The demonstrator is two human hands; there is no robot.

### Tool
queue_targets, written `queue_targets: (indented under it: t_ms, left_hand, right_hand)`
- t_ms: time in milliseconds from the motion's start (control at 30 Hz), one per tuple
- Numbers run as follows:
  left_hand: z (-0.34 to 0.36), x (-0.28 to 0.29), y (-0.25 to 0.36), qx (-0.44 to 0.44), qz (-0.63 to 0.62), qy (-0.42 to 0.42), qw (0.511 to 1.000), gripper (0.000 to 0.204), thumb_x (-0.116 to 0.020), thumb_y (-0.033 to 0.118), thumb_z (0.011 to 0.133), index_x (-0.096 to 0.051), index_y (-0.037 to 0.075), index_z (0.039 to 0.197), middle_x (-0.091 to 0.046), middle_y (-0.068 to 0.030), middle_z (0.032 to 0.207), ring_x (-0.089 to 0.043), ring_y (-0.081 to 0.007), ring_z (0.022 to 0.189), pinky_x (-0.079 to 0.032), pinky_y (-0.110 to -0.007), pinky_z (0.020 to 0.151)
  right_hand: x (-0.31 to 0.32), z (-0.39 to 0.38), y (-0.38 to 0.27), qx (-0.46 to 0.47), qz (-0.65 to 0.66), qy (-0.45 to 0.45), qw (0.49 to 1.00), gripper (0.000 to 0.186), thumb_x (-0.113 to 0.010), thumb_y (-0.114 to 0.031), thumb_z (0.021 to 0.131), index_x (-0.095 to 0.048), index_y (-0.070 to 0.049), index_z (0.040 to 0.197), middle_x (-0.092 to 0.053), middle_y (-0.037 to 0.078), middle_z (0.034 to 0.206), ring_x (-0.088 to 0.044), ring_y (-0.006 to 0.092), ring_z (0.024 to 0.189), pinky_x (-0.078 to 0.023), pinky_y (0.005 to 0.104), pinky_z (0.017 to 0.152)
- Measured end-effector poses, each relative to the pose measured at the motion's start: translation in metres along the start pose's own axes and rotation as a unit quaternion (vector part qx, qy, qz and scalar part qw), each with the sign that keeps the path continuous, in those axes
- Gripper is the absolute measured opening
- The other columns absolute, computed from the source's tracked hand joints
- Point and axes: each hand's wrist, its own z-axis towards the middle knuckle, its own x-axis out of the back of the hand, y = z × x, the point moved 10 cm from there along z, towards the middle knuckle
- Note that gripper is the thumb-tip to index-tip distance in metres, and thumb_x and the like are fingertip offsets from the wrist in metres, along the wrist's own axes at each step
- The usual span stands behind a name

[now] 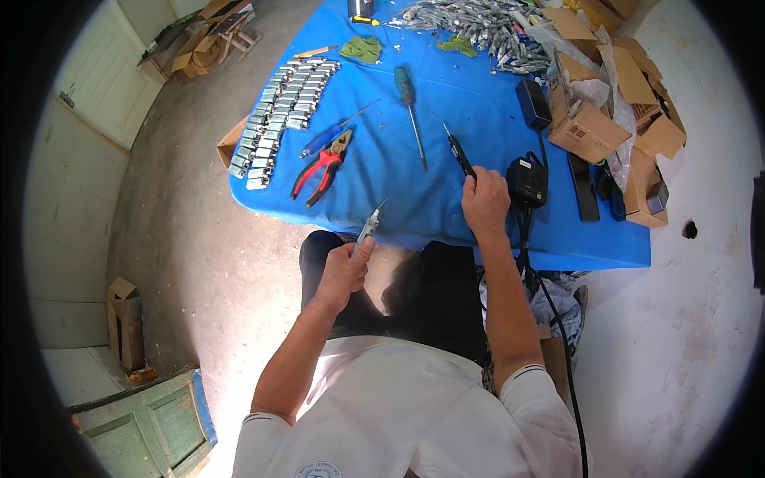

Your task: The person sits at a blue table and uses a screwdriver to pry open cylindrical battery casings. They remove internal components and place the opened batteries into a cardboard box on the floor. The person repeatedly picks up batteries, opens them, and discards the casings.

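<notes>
My left hand is closed around a slim grey-silver pen-shaped piece, held just off the table's near edge, its thin tip pointing up and right. My right hand grips a black pen-shaped tool with a narrow metal tip, resting over the blue cloth. Between and beyond the hands lie a green-handled screwdriver, red-and-black pliers and a blue-handled screwdriver. The exact kind of both held pieces is too small to tell.
Small silver metal parts stand in rows at the left. A heap of grey pen-like pieces lies at the far side. On the right are a black power adapter with cables, a phone and open cardboard boxes.
</notes>
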Motion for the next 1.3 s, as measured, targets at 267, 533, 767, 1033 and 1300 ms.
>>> queue_targets:
  t_ms: [267,533,767,1033,1300]
  left_hand:
    - [0.004,0.006,0.002,0.000,0.010,-0.004,1.000,0.040,-0.063,0.046,0.087,-0.044,0.014,0.074,-0.031,0.0087,0.058,-0.024,-0.0024,0.046,-0.018,-0.020,0.040]
    - [0.005,0.008,0.004,0.004,0.030,0.012,0.999,0.035,-0.065,0.039,0.088,-0.049,0.010,0.074,-0.035,0.0079,0.056,-0.027,-0.0017,0.044,-0.019,-0.020,0.038]
    - [0.005,0.008,0.011,-0.004,0.054,0.021,0.998,0.034,-0.065,0.036,0.089,-0.051,0.010,0.072,-0.037,0.0074,0.056,-0.029,-0.0020,0.044,-0.021,-0.020,0.039]
    - [0.009,0.011,0.013,-0.029,0.092,0.028,0.995,0.034,-0.064,0.037,0.089,-0.053,0.009,0.073,-0.038,0.0080,0.056,-0.030,-0.0020,0.046,-0.022,-0.021,0.040]
    - [0.010,0.011,0.014,-0.036,0.096,0.037,0.994,0.037,-0.066,0.037,0.088,-0.052,0.010,0.067,-0.039,0.0076,0.056,-0.031,-0.0025,0.048,-0.023,-0.022,0.042]
  right_hand:
    - [0.003,-0.031,-0.009,-0.213,0.391,-0.233,0.865,0.033,-0.054,-0.016,0.089,-0.057,-0.003,0.119,-0.060,0.012,0.080,-0.057,0.0220,0.069,-0.045,0.0323,0.064]
    - [0.051,-0.063,-0.054,-0.016,0.351,-0.251,0.902,0.031,-0.064,-0.008,0.082,-0.066,-0.008,0.113,-0.061,0.007,0.078,-0.056,0.0152,0.065,-0.044,0.0250,0.060]
    - [0.064,-0.063,-0.076,0.007,0.291,-0.250,0.924,0.023,-0.068,-0.010,0.077,-0.071,-0.009,0.099,-0.063,0.009,0.078,-0.060,0.0217,0.065,-0.048,0.0308,0.058]
    - [0.057,-0.060,-0.084,0.013,0.257,-0.241,0.936,0.020,-0.067,-0.013,0.077,-0.072,-0.012,0.096,-0.064,0.009,0.078,-0.062,0.0249,0.065,-0.049,0.0320,0.058]
    - [0.054,-0.057,-0.086,0.009,0.253,-0.255,0.933,0.020,-0.067,-0.014,0.077,-0.072,-0.012,0.096,-0.064,0.009,0.078,-0.062,0.0248,0.066,-0.048,0.0330,0.058]
